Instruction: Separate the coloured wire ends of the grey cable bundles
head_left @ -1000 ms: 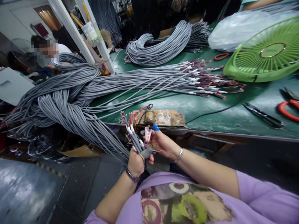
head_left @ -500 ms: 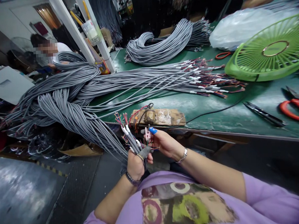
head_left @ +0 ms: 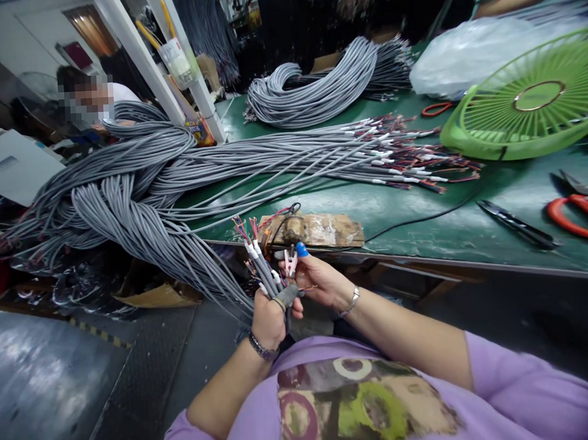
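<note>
My left hand (head_left: pixel 268 321) is wrapped round several grey cables (head_left: pixel 263 267), whose stripped ends fan out above it in thin coloured wires with white sleeves. Its thumb wears a grey cover. Close beside it, my right hand (head_left: pixel 325 283) pinches a small pale pink clip (head_left: pixel 290 263) over the wire ends by the left thumb. A blue cover (head_left: pixel 301 249) sits on one right fingertip. Fine wires poke out between the two hands; exactly how the clip meets them is too small to tell.
A wooden block (head_left: pixel 324 230) lies on the bench edge. Behind it are cable bundles (head_left: pixel 271 159) and a coil (head_left: pixel 326 90). Cutters (head_left: pixel 516 225), red-handled scissors (head_left: pixel 577 212) and a green fan cover (head_left: pixel 538 95) are at right. A person (head_left: pixel 90 96) sits far left.
The held cables and left hand have shifted slightly right. My right fingers have changed their angle, and the pink clip shows with its arms spread. The view has moved a little.
</note>
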Demonstrator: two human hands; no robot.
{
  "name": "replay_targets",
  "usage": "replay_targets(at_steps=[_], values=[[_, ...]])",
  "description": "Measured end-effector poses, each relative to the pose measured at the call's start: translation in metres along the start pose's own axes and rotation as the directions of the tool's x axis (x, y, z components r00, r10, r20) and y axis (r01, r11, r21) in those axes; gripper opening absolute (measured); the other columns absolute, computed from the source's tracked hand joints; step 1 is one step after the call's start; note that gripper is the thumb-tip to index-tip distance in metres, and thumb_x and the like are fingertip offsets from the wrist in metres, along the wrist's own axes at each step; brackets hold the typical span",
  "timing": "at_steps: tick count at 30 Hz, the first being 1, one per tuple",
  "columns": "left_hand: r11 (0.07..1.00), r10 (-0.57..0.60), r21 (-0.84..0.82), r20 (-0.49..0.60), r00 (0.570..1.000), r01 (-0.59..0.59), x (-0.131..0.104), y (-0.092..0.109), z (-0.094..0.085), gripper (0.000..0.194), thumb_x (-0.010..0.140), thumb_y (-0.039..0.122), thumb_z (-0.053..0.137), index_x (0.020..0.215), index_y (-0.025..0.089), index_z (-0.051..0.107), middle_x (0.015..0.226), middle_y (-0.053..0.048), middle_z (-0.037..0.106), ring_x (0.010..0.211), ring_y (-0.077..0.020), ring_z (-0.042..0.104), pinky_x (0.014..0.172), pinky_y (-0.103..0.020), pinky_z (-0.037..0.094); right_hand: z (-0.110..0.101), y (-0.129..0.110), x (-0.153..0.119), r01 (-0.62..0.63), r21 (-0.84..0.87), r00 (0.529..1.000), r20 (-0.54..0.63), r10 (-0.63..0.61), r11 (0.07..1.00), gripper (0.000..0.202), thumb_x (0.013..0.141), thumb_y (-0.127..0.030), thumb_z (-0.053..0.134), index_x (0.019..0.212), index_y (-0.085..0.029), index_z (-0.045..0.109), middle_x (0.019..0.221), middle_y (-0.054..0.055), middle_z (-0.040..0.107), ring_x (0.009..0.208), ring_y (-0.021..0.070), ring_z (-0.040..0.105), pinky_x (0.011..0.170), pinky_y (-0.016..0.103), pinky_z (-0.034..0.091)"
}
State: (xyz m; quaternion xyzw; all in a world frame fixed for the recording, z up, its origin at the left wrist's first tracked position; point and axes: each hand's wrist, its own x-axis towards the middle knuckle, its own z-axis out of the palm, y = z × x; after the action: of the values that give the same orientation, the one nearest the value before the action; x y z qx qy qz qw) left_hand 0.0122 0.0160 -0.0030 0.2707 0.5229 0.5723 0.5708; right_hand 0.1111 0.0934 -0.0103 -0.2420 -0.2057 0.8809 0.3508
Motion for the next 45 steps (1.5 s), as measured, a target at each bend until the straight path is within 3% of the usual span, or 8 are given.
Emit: replay_targets(at_steps=[8, 15, 19, 22, 26, 35, 45], values=[[0.999, -0.004, 0.039, -0.008, 1.0, 0.005, 0.003, -0.006, -0.001, 0.033, 0.061, 0.041, 0.076, 0.062, 0.013, 0.059, 0.045, 0.001, 0.057, 0.037, -0.0095, 0.051, 0.036, -0.02, 0.043, 0.002, 0.004, 0.004, 0.019, 0.051, 0.996, -0.09, -0.014, 0.999, 0.041, 0.079, -0.056, 0.06, 0.077, -0.015, 0.065, 0.062, 0.004, 0.065, 0.051, 0.0138, 0.058, 0.048, 0.026, 0.047], [1.0, 0.0, 0.021, -0.008, 1.0, 0.0, -0.006, -0.004, -0.005, 0.033, 0.062, 0.042, 0.076, 0.062, 0.014, 0.059, 0.045, 0.002, 0.057, 0.038, -0.0088, 0.05, 0.037, -0.019, 0.042, -0.002, -0.002, -0.002, -0.035, 0.084, 0.999, -0.01, 0.036, 0.996, 0.051, 0.087, -0.061, 0.041, 0.087, -0.016, 0.065, 0.071, 0.005, 0.066, 0.058, 0.0124, 0.059, 0.054, 0.023, 0.048], [0.999, 0.015, 0.037, 0.006, 1.0, -0.015, -0.014, -0.005, -0.008, 0.032, 0.063, 0.041, 0.075, 0.062, 0.014, 0.058, 0.046, 0.001, 0.058, 0.038, -0.009, 0.051, 0.038, -0.019, 0.043, -0.007, -0.005, -0.004, -0.025, 0.034, 0.999, 0.038, 0.023, 0.999, 0.039, 0.089, -0.05, 0.047, 0.088, -0.016, 0.065, 0.075, 0.005, 0.067, 0.061, 0.0115, 0.059, 0.055, 0.022, 0.049], [0.999, 0.041, 0.015, 0.006, 0.999, -0.041, -0.017, -0.005, -0.008, 0.029, 0.065, 0.039, 0.074, 0.063, 0.014, 0.059, 0.047, 0.002, 0.058, 0.039, -0.0088, 0.051, 0.038, -0.019, 0.042, -0.008, -0.006, -0.005, 0.027, -0.04, 0.999, 0.019, -0.027, 0.999, 0.024, 0.086, -0.038, 0.058, 0.084, -0.016, 0.066, 0.075, 0.005, 0.067, 0.063, 0.0115, 0.06, 0.055, 0.021, 0.049], [0.998, 0.068, -0.015, -0.021, 0.997, -0.068, -0.017, -0.001, -0.006, 0.03, 0.066, 0.039, 0.074, 0.061, 0.015, 0.058, 0.046, 0.002, 0.057, 0.038, -0.0088, 0.05, 0.038, -0.019, 0.042, -0.005, -0.007, -0.007, 0.051, -0.08, 0.999, 0.002, -0.051, 0.995, 0.018, 0.083, -0.032, 0.061, 0.081, -0.015, 0.067, 0.078, 0.006, 0.069, 0.062, 0.0113, 0.059, 0.054, 0.021, 0.049], [0.997, 0.073, -0.012, -0.058, 0.996, -0.074, -0.008, 0.001, 0.002, 0.032, 0.066, 0.04, 0.073, 0.057, 0.014, 0.058, 0.046, 0.001, 0.056, 0.039, -0.0082, 0.05, 0.039, -0.019, 0.041, -0.009, 0.0, 0.001, 0.032, -0.048, 0.999, 0.023, -0.031, 0.998, 0.038, 0.087, -0.05, 0.052, 0.085, -0.015, 0.066, 0.082, 0.009, 0.07, 0.063, 0.0136, 0.06, 0.055, 0.025, 0.047], [0.998, 0.052, -0.03, -0.066, 0.996, -0.054, -0.003, -0.007, 0.004, 0.029, 0.065, 0.038, 0.073, 0.059, 0.014, 0.058, 0.045, 0.001, 0.057, 0.038, -0.0093, 0.05, 0.038, -0.021, 0.042, 0.004, 0.0, 0.005, 0.015, 0.042, 0.998, -0.057, -0.013, 0.999, 0.037, 0.082, -0.051, 0.058, 0.075, -0.016, 0.067, 0.057, 0.002, 0.063, 0.048, 0.0117, 0.053, 0.05, 0.023, 0.044]])
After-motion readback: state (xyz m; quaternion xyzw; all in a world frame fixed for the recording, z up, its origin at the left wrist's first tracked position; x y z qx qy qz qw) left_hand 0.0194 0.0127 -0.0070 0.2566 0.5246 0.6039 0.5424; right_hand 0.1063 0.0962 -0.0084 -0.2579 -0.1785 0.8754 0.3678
